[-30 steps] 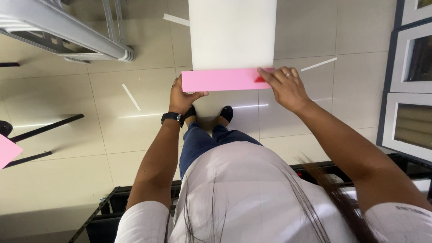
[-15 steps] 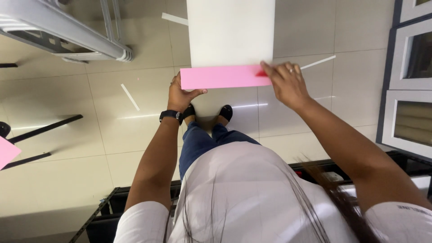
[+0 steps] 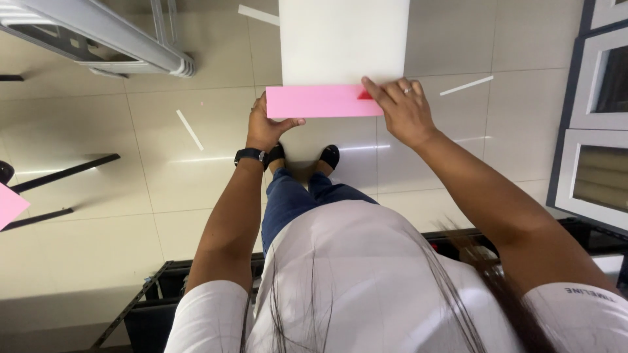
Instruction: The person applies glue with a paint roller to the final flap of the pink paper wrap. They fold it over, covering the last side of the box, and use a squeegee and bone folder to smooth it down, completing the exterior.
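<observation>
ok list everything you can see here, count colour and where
pink paper strip: 1, pink, folded, lying along the near edge of the white surface
white surface: 1, white, top centre
second pink sheet: 1, pink, left edge, only a corner shows
metal frame: 1, grey, top left
black bars: 2, black, on the floor at left
floor tiles: many, beige, glossy
framed panels: 2 or more, white frames, right edge
wristwatch: 1, black, left wrist
shoes: 2, black, below the strip
left hand: grip on the strip's left end
right hand: fingers pressing the strip's right end

Bright, sharp view; glare streaks on floor tiles [image 3: 163, 176]
</observation>
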